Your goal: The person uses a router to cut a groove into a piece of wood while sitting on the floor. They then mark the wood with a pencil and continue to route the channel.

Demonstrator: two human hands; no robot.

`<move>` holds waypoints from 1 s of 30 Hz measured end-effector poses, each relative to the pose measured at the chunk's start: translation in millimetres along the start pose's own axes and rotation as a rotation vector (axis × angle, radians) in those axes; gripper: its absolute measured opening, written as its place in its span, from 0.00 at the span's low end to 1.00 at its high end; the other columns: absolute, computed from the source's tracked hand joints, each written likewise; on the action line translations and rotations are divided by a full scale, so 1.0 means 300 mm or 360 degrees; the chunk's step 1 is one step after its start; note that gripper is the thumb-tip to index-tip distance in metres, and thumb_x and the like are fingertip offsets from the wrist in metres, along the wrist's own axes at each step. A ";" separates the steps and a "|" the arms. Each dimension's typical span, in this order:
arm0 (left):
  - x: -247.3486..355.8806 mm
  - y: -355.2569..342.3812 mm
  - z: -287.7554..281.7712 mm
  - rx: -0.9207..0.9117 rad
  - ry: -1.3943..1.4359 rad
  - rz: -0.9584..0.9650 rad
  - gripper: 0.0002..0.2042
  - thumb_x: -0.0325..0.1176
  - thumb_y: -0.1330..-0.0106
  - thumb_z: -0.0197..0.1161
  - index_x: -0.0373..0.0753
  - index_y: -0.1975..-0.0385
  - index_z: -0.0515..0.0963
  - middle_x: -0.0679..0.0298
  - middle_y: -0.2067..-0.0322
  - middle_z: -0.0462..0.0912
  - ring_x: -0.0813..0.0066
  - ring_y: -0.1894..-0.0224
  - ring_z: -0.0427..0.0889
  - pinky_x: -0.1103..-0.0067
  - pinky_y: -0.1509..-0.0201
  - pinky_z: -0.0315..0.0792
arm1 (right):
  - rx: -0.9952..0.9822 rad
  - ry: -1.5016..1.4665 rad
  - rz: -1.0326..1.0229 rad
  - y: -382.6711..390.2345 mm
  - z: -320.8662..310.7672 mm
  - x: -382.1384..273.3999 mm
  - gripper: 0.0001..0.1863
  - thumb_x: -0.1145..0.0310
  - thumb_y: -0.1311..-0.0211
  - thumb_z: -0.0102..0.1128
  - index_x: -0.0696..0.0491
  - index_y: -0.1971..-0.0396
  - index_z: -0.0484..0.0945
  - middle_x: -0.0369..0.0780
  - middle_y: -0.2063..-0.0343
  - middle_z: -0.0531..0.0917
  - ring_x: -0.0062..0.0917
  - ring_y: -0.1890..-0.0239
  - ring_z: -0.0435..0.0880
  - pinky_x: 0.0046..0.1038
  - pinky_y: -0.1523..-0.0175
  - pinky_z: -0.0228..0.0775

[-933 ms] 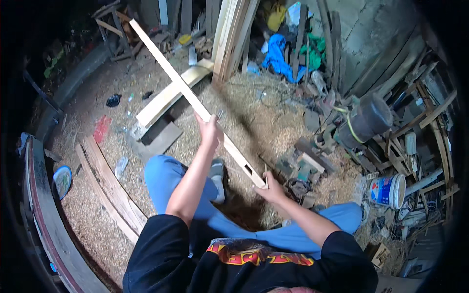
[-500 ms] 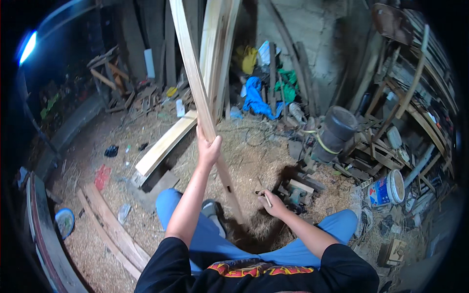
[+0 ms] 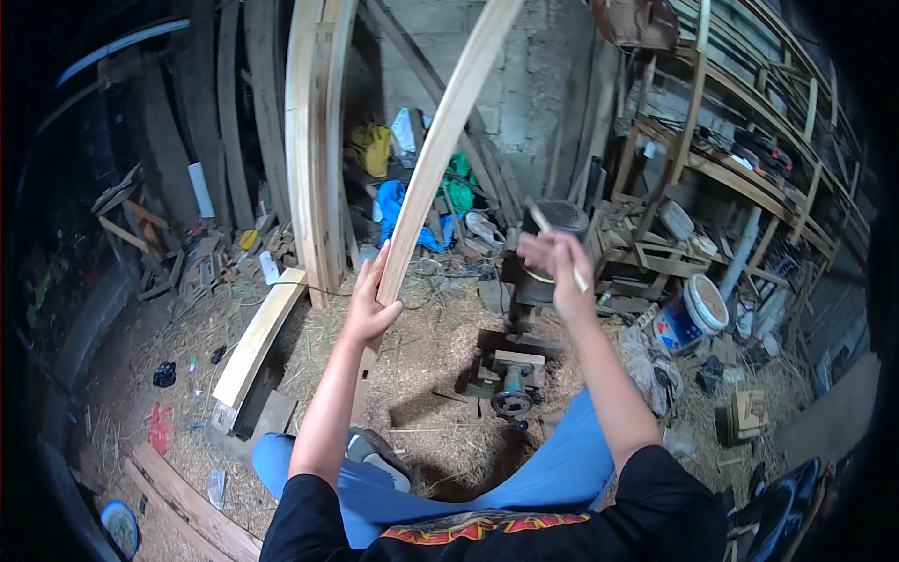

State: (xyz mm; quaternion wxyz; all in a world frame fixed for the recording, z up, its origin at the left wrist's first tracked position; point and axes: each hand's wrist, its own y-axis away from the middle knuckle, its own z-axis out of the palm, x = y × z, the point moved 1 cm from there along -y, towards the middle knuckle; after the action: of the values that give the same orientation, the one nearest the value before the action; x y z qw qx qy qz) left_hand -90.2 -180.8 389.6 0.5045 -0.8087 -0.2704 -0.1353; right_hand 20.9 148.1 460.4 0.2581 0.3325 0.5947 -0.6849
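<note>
A long pale wooden plank (image 3: 440, 150) stands tilted in front of me, its top leaning away to the right. My left hand (image 3: 370, 304) grips it, thumb across the near face and fingers along its left edge. Below that hand a small dark slot shows in the plank's lower part. Raised at the right, my right hand (image 3: 564, 267) holds a thin, pale, pencil-like stick (image 3: 540, 217); the fingers are slightly blurred. This hand is apart from the plank. Between my knees and beyond stands a machine with a vise and round handwheel (image 3: 513, 401).
A thick pale beam (image 3: 257, 342) lies at the left, near upright boards (image 3: 314, 140). Curved planks (image 3: 187, 496) rest at lower left. A white and blue bucket (image 3: 691, 312) and a wooden rack (image 3: 740, 178) stand at the right. Shavings cover the floor.
My right hand has risen with the stick from low beside the machine. The plank's top has swung to the right in my left hand. The view has turned rightward.
</note>
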 end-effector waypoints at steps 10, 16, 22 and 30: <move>0.097 -0.029 -0.014 -0.0645 0.0013 0.0265 0.43 0.34 0.55 0.64 0.42 0.30 0.66 0.50 0.54 0.75 0.49 0.51 0.76 0.64 0.42 0.71 | 0.0161 -0.0758 -0.0052 -0.188 -0.187 -0.292 0.51 0.31 0.38 0.57 0.63 0.34 0.57 0.51 0.43 0.76 0.42 0.37 0.75 0.45 0.31 0.65; 0.111 -0.048 -0.098 -0.0940 -0.0099 0.0225 0.41 0.25 0.56 0.62 0.45 0.31 0.68 0.53 0.53 0.76 0.50 0.50 0.76 0.65 0.44 0.72 | 0.0584 -0.0545 0.0331 0.045 -0.226 -0.251 0.34 0.46 0.31 0.58 0.58 0.39 0.66 0.48 0.47 0.80 0.40 0.41 0.78 0.42 0.29 0.61; -0.006 0.010 -0.150 -0.1121 -0.0089 0.0031 0.35 0.22 0.54 0.59 0.42 0.38 0.73 0.50 0.50 0.78 0.47 0.44 0.77 0.65 0.40 0.72 | 0.0637 -0.0432 0.0868 0.280 -0.220 -0.092 0.24 0.50 0.28 0.58 0.55 0.45 0.72 0.45 0.47 0.81 0.31 0.43 0.80 0.34 0.46 0.78; -0.260 0.155 -0.125 -0.1495 -0.0320 -0.0374 0.23 0.28 0.47 0.62 0.45 0.47 0.81 0.52 0.60 0.87 0.51 0.55 0.85 0.64 0.51 0.77 | 0.0907 -0.0759 0.1447 0.549 -0.117 0.241 0.37 0.47 0.36 0.68 0.55 0.38 0.64 0.50 0.42 0.73 0.41 0.36 0.73 0.40 0.31 0.71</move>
State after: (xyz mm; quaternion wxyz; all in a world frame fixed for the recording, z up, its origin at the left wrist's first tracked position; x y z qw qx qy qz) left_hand -125.3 -253.7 333.7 0.0381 -0.9219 -0.3169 -0.2197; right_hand 102.9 159.6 296.8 0.5531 0.4472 0.1103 -0.6941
